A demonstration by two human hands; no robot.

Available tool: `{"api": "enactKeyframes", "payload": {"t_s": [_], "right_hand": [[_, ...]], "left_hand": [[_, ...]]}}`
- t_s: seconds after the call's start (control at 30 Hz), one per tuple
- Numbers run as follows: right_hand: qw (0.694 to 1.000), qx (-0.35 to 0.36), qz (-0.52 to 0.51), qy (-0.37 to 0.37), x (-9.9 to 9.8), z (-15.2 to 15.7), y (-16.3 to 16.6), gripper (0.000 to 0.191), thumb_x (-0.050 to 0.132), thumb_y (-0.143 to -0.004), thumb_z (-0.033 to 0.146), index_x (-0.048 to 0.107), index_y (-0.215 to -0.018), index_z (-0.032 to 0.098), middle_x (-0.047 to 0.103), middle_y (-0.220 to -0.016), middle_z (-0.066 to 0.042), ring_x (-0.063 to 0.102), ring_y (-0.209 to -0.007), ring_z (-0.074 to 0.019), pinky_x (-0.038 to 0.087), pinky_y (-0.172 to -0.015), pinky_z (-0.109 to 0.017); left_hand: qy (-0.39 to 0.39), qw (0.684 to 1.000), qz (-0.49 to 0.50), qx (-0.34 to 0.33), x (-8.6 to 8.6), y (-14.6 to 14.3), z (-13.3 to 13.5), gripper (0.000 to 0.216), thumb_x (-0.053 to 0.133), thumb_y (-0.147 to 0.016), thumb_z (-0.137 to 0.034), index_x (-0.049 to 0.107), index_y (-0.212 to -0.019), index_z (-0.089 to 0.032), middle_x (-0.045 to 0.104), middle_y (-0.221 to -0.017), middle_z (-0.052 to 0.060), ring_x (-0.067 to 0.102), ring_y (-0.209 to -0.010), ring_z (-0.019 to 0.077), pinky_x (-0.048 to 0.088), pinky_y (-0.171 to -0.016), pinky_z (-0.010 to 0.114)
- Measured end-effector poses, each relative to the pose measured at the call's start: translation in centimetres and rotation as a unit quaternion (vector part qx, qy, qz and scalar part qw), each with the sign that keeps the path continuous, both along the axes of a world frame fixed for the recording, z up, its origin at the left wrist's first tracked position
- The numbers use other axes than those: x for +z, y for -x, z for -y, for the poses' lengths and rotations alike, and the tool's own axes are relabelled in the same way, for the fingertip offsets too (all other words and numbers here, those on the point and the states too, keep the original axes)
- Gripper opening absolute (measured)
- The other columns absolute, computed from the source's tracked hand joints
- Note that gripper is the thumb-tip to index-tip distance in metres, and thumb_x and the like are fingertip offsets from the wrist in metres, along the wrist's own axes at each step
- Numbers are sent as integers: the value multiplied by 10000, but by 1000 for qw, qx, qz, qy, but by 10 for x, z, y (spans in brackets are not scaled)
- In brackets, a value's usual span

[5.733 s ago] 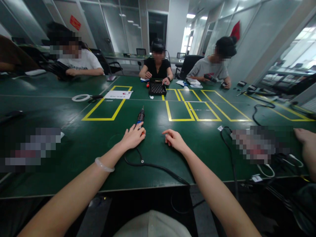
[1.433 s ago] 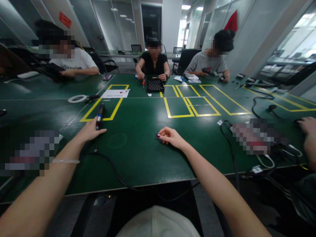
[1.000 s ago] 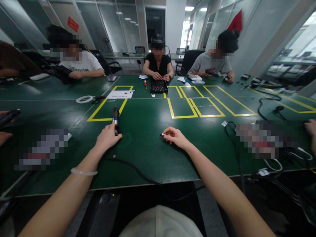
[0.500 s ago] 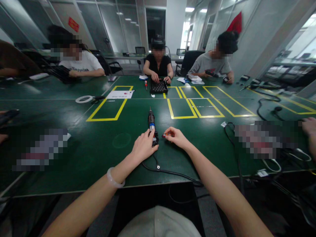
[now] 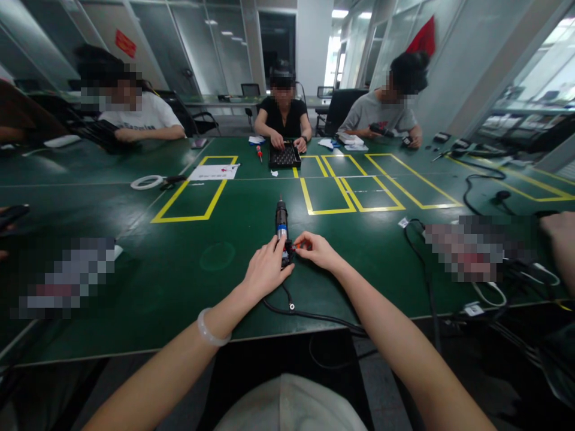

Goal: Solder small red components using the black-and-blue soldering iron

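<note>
We're looking at the centre of the frame, where the left hand (image 5: 267, 268) is lying over the lower part of a dark cylindrical tool (image 5: 281, 216), fingers wrapping its near side and thumb reaching along the bottom. The tool is lying on the green table (image 5: 171, 320), its blue band showing just above the fingers and its thin tip pointing towards the top of the frame. Just right of it, we're watching the right hand (image 5: 320, 250) pinching a small red-and-orange thing (image 5: 306, 244) between its fingertips, holding it right up at the tool's side; whether the two are touching, we can't tell. A black cable (image 5: 321, 315) is running from below the left hand towards the lower right, and a pale bracelet (image 5: 209, 329) is circling the left wrist. Farther up, we're seeing a person in a black top (image 5: 291, 123) working at a black tray (image 5: 284, 158) at upper centre, with a red tool (image 5: 259, 154) lying left of the tray. A white sheet (image 5: 211, 172) is lying across yellow tape (image 5: 213, 203) left of centre, and a white coil (image 5: 146, 182) is resting near it, farther left.
</note>
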State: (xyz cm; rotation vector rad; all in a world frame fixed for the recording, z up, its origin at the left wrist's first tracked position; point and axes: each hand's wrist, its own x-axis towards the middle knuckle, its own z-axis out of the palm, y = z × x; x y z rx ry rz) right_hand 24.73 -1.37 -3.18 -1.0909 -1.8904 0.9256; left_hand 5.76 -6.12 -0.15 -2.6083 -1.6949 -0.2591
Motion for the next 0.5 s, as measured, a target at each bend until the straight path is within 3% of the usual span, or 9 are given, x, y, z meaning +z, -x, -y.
{"api": "enactKeyframes", "payload": {"t_s": [0.23,0.5], "right_hand": [[999,-14,12,-28,0,0,0,173,644,-764,199,652,-928,143,596,-753,7,510,-637,-111,405,-631,-237],[1000,-6,-1,-9,1,0,0,182,650,-771,248,643,-923,148,603,-754,7,498,-619,-108,396,-612,-235]], "left_hand": [[-3,999,33,-11,-6,1,-2,742,454,-903,-503,219,-1502,-133,334,-1509,189,442,-1298,328,406,-1011,424],[21,998,63,-25,-9,2,-6,686,390,-930,-444,214,-1510,-122,207,-1571,165,362,-1372,305,366,-1072,422]]}}
